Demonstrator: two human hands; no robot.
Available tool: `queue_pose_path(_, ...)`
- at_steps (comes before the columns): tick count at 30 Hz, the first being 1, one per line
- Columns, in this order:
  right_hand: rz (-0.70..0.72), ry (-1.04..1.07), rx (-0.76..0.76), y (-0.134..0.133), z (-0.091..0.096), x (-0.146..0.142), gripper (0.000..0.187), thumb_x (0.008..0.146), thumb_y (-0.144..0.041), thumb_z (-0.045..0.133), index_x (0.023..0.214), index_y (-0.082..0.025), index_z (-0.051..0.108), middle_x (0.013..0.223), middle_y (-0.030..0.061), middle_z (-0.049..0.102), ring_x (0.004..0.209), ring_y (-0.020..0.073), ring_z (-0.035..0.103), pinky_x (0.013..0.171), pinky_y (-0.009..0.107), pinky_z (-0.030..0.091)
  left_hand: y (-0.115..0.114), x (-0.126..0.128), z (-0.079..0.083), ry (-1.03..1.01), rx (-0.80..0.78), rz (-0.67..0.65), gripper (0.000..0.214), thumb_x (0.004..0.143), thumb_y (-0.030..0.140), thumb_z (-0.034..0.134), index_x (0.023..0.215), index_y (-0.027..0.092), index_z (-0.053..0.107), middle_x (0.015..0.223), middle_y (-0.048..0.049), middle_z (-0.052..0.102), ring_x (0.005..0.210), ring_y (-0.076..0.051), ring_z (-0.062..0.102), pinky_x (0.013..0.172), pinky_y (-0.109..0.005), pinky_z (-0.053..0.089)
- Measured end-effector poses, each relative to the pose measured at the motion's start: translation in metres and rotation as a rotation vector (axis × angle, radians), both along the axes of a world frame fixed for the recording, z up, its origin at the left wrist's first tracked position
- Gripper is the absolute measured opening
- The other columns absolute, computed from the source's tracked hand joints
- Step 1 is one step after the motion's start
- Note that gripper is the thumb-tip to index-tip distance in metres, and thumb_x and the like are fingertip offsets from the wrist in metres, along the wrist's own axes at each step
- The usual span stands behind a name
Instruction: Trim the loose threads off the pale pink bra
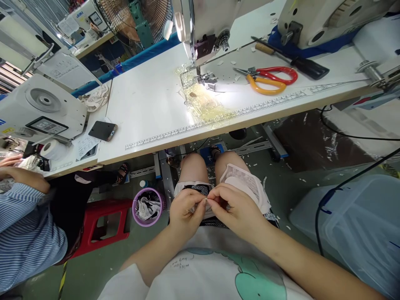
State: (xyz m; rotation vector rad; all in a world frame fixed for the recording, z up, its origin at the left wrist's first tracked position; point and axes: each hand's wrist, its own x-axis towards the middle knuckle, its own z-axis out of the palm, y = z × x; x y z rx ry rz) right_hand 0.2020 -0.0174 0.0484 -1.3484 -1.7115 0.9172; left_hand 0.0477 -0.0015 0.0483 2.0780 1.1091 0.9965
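Note:
Over my lap, my left hand (189, 210) and my right hand (234, 206) meet fingertip to fingertip. Both pinch at a small whitish bit between them, too small to name; it may be part of the garment below. A pale pink lace garment (245, 183) lies across my thighs, its larger part beside my right hand. Some black mesh fabric (200, 188) shows just above my left hand. Beyond my knees, a sewing machine (206, 41) stands on the white table (150, 108), its lamp lighting the needle area.
Orange-and-red-handled cutters (267, 79) and a black-handled screwdriver (309, 68) lie right of the needle. A phone (103, 131) rests at the left. On the floor are a purple bin (134, 208) with scraps and a red stool (103, 225) under a co-worker (28, 216). A clear plastic tub (353, 216) stands at right.

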Motion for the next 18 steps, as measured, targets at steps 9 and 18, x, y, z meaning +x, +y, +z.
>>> queue_pose_path(9,0.002,0.062,0.005,0.0028,0.0037,0.0014,0.011,0.074,-0.013,0.046,0.065,-0.019,0.049,0.063,0.0001,0.051,0.052,0.0098,0.046,0.044,0.020,0.039,0.0014,0.0006,0.0063,-0.069,-0.275,-0.003,0.010,0.078,0.019,0.056,0.073,0.016,0.064,0.070,-0.0054,0.063,0.065,-0.014,0.058,0.058,-0.025,0.047)
queue_pose_path(18,0.008,0.045,-0.012,-0.0005,0.0025,0.0001,0.012,0.075,-0.013,0.047,0.065,-0.018,0.050,0.062,0.0004,0.051,0.054,0.0101,0.047,0.047,0.020,0.039,0.0002,-0.0010,-0.0003,-0.188,-0.522,0.027,0.009,0.075,0.023,0.059,0.070,0.015,0.059,0.070,-0.0051,0.060,0.065,-0.014,0.054,0.059,-0.025,0.044)
